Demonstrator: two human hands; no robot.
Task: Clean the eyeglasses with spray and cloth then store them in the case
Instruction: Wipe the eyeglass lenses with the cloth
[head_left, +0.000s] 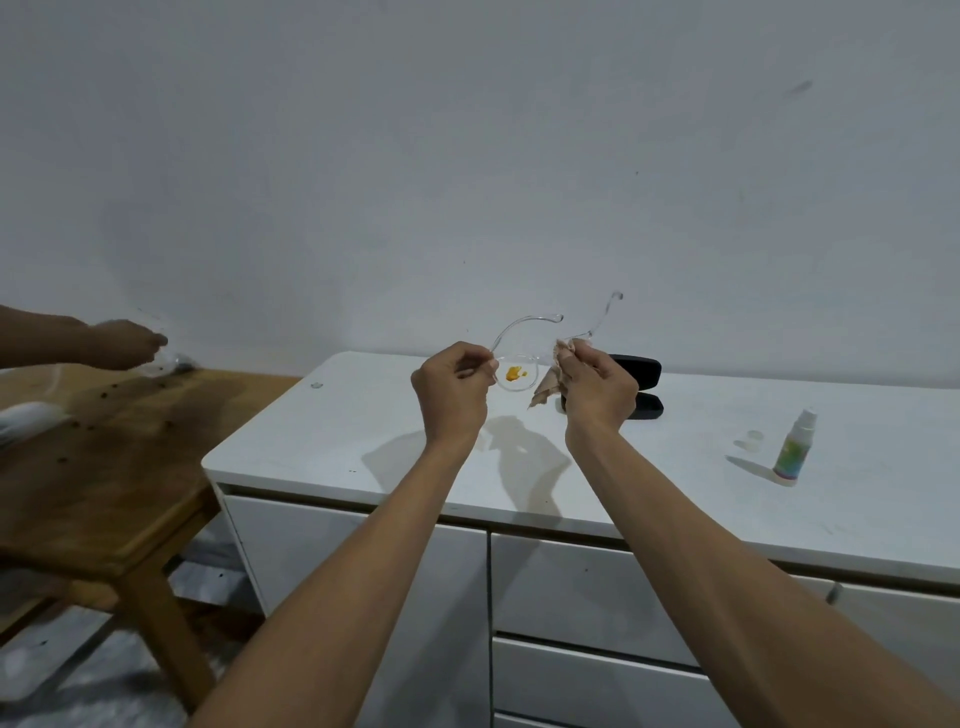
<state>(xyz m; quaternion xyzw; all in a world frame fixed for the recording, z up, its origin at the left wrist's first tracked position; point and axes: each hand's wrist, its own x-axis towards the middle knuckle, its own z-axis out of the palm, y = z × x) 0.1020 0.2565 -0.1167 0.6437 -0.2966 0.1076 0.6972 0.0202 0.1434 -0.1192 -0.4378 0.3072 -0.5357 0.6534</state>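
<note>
Above the white cabinet (363, 441): glasses (519, 364), orange smear on one lens, pinched in my left hand (454, 387); my right hand (597, 387) grips the cloth (545, 389) on the other lens. Case (636, 371) open behind; spray (795, 447) upright, right.

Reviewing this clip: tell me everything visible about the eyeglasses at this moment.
The eyeglasses have a clear, colourless frame that looks like plastic, with round lenses and curved temple arms open and pointing up and away toward the wall. An orange-yellow smear sits on the exposed lens. The left hand pinches the frame at one side; the right hand presses a beige cloth over the other lens. They are held in the air above the white cabinet top, in front of the open black case.
</note>
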